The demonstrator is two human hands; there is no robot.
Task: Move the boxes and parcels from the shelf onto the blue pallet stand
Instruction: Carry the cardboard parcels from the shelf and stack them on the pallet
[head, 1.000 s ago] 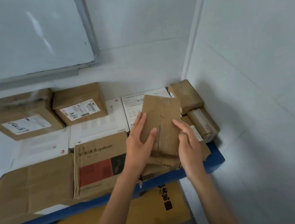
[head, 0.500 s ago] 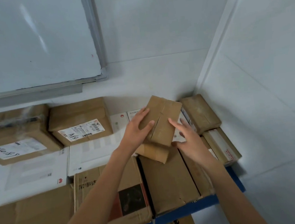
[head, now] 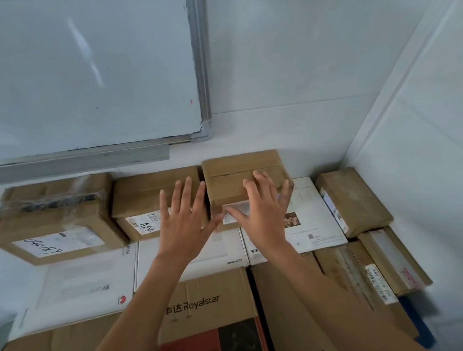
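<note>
A small brown cardboard box (head: pixel 241 171) stands at the back of the stack, against the wall, on top of flat white boxes (head: pixel 193 257). My right hand (head: pixel 263 212) lies flat against its front with fingers spread, not gripping. My left hand (head: pixel 185 224) is open just left of that box, in front of the brown box marked A18 (head: pixel 140 197). A bigger taped brown box (head: pixel 53 221) sits further left. Only a strip of the blue pallet stand (head: pixel 423 335) shows at the lower right, under the pile.
A Royalstar carton (head: pixel 212 321) and flat brown parcels (head: pixel 351 277) fill the front. Two brown boxes (head: pixel 354 201) sit in the right corner. A whiteboard (head: pixel 74 72) hangs above the stack. White walls close in behind and to the right.
The small brown box went from tilted in both hands to standing at the back next to the A18 box. Both hands have let go and opened. The view has tipped upward.
</note>
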